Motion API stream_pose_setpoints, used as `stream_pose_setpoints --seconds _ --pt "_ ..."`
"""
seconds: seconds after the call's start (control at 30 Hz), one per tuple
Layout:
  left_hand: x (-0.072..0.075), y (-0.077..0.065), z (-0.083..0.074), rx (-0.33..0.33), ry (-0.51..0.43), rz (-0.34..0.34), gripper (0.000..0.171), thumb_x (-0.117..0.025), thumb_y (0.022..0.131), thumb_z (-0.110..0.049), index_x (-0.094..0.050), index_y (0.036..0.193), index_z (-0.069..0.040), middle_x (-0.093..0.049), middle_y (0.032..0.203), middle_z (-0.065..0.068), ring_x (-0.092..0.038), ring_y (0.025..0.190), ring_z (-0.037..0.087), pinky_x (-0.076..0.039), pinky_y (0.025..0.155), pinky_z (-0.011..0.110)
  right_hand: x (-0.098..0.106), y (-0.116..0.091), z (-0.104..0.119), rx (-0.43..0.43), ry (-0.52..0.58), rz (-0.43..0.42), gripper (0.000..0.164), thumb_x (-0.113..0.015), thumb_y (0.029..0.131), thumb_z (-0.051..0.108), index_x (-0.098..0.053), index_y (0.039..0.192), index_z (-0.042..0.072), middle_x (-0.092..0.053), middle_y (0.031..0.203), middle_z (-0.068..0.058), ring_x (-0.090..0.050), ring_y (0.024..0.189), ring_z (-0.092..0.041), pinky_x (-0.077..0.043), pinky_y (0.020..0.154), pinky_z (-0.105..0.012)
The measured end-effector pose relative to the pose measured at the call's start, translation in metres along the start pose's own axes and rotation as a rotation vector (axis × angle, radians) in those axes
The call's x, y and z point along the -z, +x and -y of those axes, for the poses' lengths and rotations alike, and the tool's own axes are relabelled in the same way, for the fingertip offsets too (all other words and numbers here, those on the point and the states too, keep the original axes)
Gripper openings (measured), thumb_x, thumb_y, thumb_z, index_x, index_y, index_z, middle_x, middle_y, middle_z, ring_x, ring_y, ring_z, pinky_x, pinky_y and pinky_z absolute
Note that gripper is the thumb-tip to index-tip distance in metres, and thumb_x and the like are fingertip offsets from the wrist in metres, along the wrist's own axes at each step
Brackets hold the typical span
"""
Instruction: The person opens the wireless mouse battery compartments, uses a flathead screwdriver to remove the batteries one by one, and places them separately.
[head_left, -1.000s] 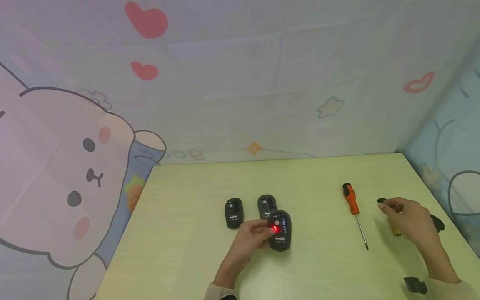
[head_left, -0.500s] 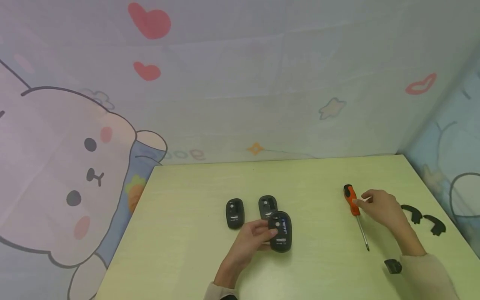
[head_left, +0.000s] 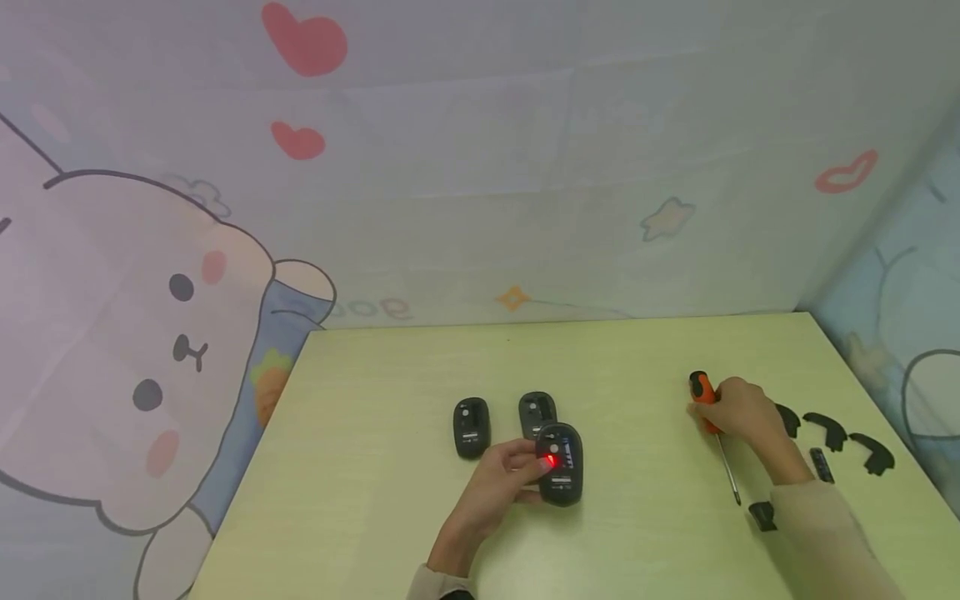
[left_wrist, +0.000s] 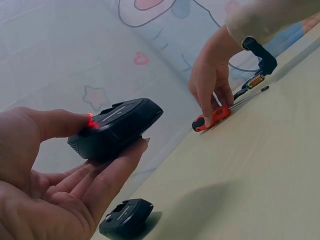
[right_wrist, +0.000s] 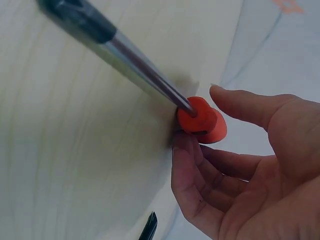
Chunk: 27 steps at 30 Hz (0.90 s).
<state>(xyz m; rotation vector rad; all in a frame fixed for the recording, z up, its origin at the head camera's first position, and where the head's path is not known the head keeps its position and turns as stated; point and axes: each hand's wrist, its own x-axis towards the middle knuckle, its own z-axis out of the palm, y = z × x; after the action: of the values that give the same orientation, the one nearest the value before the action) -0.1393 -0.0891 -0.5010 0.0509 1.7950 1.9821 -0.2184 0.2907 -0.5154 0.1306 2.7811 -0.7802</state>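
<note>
My left hand (head_left: 495, 477) pinches a black computer mouse (head_left: 567, 483) between thumb and fingers, above the table, its underside facing up. A red light glows by the thumb, and the battery bay shows uncovered. Over at the right, my right hand (head_left: 742, 410) is at the orange and black handle of a screwdriver (head_left: 702, 390), thumb on one side and fingers on the other. In the right wrist view the fingertips (right_wrist: 184, 144) meet the handle and the thumb curves over it. The screwdriver's shaft points toward the table's front.
Two more upturned mice, one at left (head_left: 471, 428) and one partly hidden behind the held mouse (head_left: 537, 410), lie on the table (head_left: 360, 467). Three curved black covers (head_left: 828, 432) and a slim dark cylinder (head_left: 822, 465) lie at the right. A patterned cloth (head_left: 480, 208) hangs behind.
My right hand has moved left from a black cover, leaving it on the table, to the screwdriver handle. The left hand stays put with the mouse; its red light vanished and came back.
</note>
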Motion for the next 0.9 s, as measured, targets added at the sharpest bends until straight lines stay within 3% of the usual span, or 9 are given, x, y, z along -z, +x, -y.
stream_pose_setpoints --seconds 0.27,0.53,0.63,0.73,0.9 --pt "0.001 -0.001 0.001 0.001 0.008 0.0 0.038 -0.067 0.092 -0.014 -0.059 0.125 0.003 -0.073 0.111 0.02 -0.072 0.093 0.02 -0.063 0.071 0.035 -0.001 0.003 0.0 -0.029 -0.007 -0.01 0.035 -0.066 0.089 0.032 -0.056 0.081 -0.001 -0.058 0.064 -0.008 -0.052 0.055 -0.019 -0.041 0.047 -0.03" --pt "0.0 -0.001 0.003 -0.015 -0.018 0.044 0.043 -0.069 0.092 -0.019 -0.058 0.129 0.001 -0.071 0.119 0.02 -0.073 0.098 0.022 -0.063 0.075 0.036 0.007 -0.005 0.007 0.017 0.04 -0.021 0.036 -0.065 0.089 0.031 -0.062 0.079 -0.004 -0.063 0.065 -0.008 -0.055 0.058 -0.018 -0.043 0.049 -0.029" --pt "0.0 -0.001 0.004 -0.013 -0.039 0.064 0.043 -0.068 0.092 -0.017 -0.057 0.13 0.0 -0.07 0.118 0.02 -0.073 0.098 0.023 -0.063 0.075 0.039 0.012 -0.01 0.011 0.047 0.092 -0.022 0.041 -0.064 0.091 0.031 -0.065 0.094 -0.01 -0.07 0.076 -0.015 -0.061 0.063 -0.018 -0.047 0.053 -0.029" --pt "0.0 -0.001 0.006 -0.011 -0.054 0.082 0.042 -0.067 0.092 -0.012 -0.057 0.132 -0.002 -0.07 0.117 0.021 -0.072 0.097 0.023 -0.063 0.075 0.041 0.016 -0.014 0.017 0.057 0.175 -0.015 0.054 -0.064 0.093 0.036 -0.059 0.112 -0.014 -0.071 0.093 -0.022 -0.067 0.07 -0.018 -0.052 0.058 -0.03" --pt "0.0 0.0 0.009 -0.028 -0.042 0.097 0.047 -0.069 0.087 -0.005 -0.057 0.133 -0.006 -0.07 0.116 0.021 -0.073 0.095 0.023 -0.063 0.075 0.043 0.025 -0.023 0.033 0.087 0.369 -0.02 0.071 -0.064 0.093 0.048 -0.05 0.131 -0.01 -0.069 0.114 -0.026 -0.074 0.081 -0.018 -0.059 0.082 -0.044"
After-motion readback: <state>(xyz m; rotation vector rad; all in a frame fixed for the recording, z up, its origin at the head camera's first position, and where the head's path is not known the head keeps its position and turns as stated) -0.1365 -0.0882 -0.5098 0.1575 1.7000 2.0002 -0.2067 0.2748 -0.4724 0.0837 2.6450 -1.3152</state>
